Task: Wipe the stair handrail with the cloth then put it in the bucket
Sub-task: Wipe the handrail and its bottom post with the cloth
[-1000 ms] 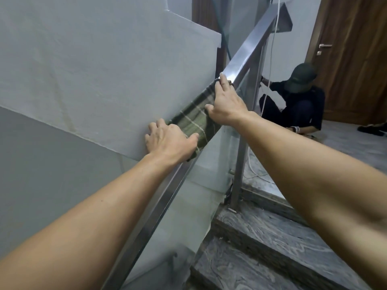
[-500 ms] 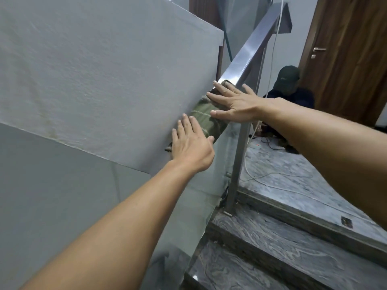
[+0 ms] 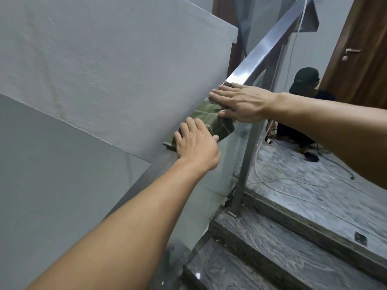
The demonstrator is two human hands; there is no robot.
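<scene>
A green checked cloth [image 3: 206, 117] lies draped over the sloping steel handrail [image 3: 261, 51]. My left hand [image 3: 196, 145] presses flat on the cloth's lower end, fingers together and pointing up the rail. My right hand [image 3: 240, 104] lies flat across the cloth's upper end, fingers stretched leftward over the rail. Both palms bear on the cloth without closing around it. No bucket is in view.
A grey wall [image 3: 104, 80] runs close on the left of the rail. A glass panel and a steel post [image 3: 247, 164] stand under the rail. Marble steps [image 3: 272, 248] rise to a landing where a person in a dark cap [image 3: 303, 80] sits among cables [image 3: 293, 185]; a wooden door [image 3: 360, 49] stands behind.
Both hands went from gripping the cloth to lying flat on it, and have slid a little up the rail. The view has shifted up the stairs.
</scene>
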